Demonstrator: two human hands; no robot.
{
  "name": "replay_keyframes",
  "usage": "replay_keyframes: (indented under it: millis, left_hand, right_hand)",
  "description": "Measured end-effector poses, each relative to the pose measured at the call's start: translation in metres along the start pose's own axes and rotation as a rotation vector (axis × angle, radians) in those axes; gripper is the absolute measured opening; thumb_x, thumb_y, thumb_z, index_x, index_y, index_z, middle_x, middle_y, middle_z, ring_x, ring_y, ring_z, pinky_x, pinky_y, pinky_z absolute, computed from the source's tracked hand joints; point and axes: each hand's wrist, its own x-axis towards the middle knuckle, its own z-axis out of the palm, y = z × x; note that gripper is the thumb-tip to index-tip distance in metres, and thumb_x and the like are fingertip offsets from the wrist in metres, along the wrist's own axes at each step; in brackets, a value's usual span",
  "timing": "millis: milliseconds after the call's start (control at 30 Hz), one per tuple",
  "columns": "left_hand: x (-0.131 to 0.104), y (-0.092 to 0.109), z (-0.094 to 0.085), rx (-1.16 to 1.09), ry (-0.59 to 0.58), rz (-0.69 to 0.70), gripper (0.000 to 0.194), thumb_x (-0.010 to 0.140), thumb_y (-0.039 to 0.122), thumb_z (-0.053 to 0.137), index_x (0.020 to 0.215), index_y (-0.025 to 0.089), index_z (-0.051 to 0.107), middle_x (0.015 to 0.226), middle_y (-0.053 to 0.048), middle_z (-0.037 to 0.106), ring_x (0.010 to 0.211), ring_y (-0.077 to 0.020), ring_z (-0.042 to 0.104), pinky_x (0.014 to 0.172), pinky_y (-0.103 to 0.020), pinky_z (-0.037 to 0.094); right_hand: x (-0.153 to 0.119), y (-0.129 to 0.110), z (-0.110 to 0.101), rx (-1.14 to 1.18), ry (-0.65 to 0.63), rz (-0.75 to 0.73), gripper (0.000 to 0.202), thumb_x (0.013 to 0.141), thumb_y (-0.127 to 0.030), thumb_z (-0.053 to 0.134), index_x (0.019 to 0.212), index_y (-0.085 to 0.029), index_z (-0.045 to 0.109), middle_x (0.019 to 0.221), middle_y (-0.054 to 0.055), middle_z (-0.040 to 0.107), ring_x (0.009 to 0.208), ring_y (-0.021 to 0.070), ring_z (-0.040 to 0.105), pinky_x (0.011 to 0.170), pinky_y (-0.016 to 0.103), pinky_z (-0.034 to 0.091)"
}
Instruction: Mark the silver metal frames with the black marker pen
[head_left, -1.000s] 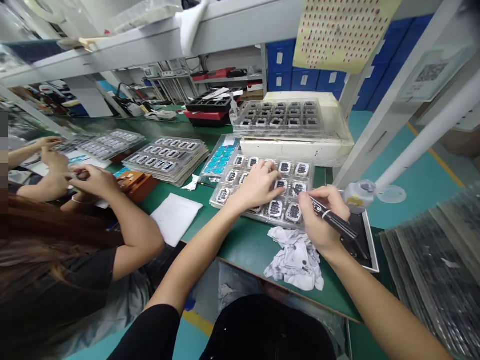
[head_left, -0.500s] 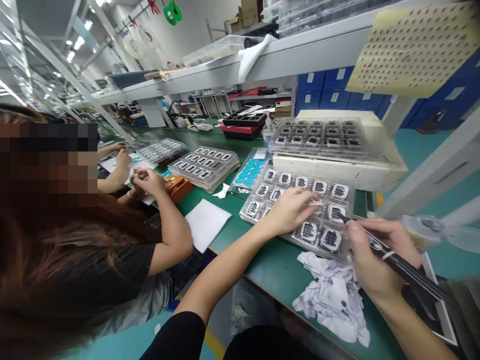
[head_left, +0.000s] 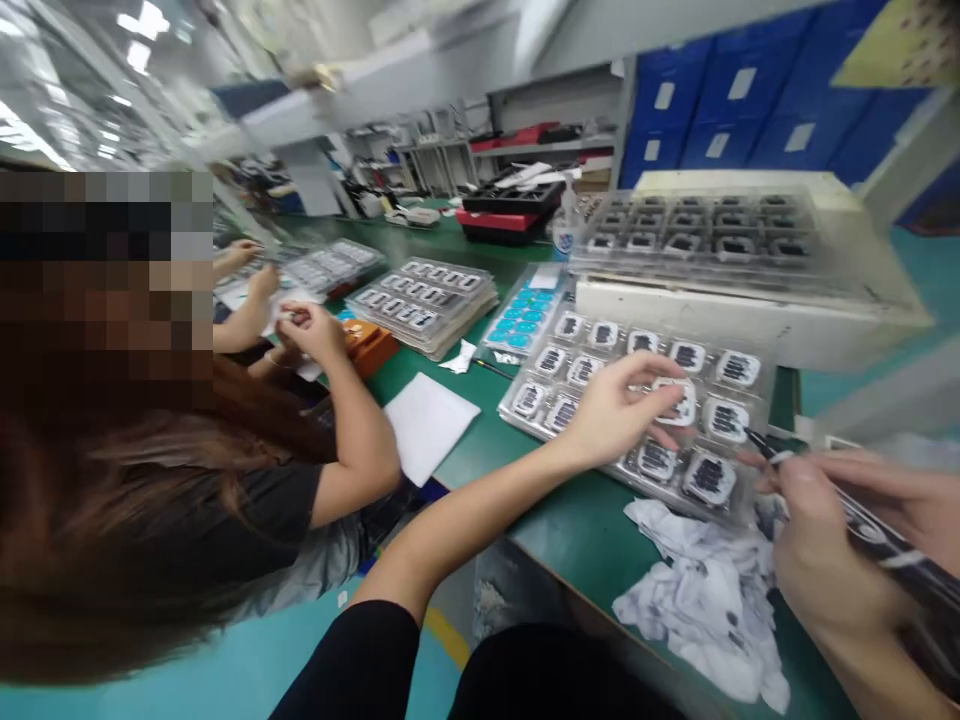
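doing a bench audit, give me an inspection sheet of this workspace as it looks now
surface: green bench top, mostly covered with trays.
job's things: clear blister tray of small dark parts; black pen-like tool.
clutter: crumpled stained cloth at the bench edge; white sheet; blue sticker sheet; orange box; further tray stacks.
grippers: left hand has its fingers on a part in the tray; right hand grips the tool, tip at the tray's near edge.
cables: nothing seen.
surroundings: a person's arm at work alongside; blue bins behind.
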Motion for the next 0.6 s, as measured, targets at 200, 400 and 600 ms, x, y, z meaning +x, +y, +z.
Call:
replay_keyframes:
  millis: [200,400,600]
  left_hand:
    - [-0.010,0.003,0.007,0.044,-0.012,0.040,0.054,0.080,0.023,0.093,0.126,0.016,0.066,0.114,-0.005,0.068,0.084,-0.0123,0.078,0.080,-0.019,0.070]
    - [-0.025,-0.002,0.011,0.327,-0.082,0.174,0.054,0.086,0.016,0.088,0.136,0.018,0.068,0.123,-0.008,0.074,0.097,-0.0166,0.082,0.088,-0.020,0.071]
    - [-0.030,-0.009,0.010,0.643,-0.129,0.433,0.042,0.098,0.014,0.078,0.138,0.016,0.066,0.125,-0.006,0.077,0.102,-0.0135,0.081,0.095,-0.018,0.070]
  right_hand:
    - [-0.002,-0.017,0.022,0.045,0.139,-0.151,0.014,0.100,-0.023,0.081,0.101,-0.019,0.068,0.091,0.007,0.073,0.079,0.0218,0.073,0.071,0.034,0.060]
    - [-0.006,-0.013,0.020,0.123,0.056,-0.124,0.012,0.101,-0.017,0.079,0.104,-0.020,0.068,0.096,0.005,0.073,0.088,0.0253,0.077,0.081,0.042,0.068]
    - [-0.008,-0.013,0.021,0.068,0.032,-0.154,0.008,0.101,-0.017,0.079,0.102,-0.019,0.071,0.098,0.005,0.075,0.094,0.0257,0.078,0.077,0.036,0.065]
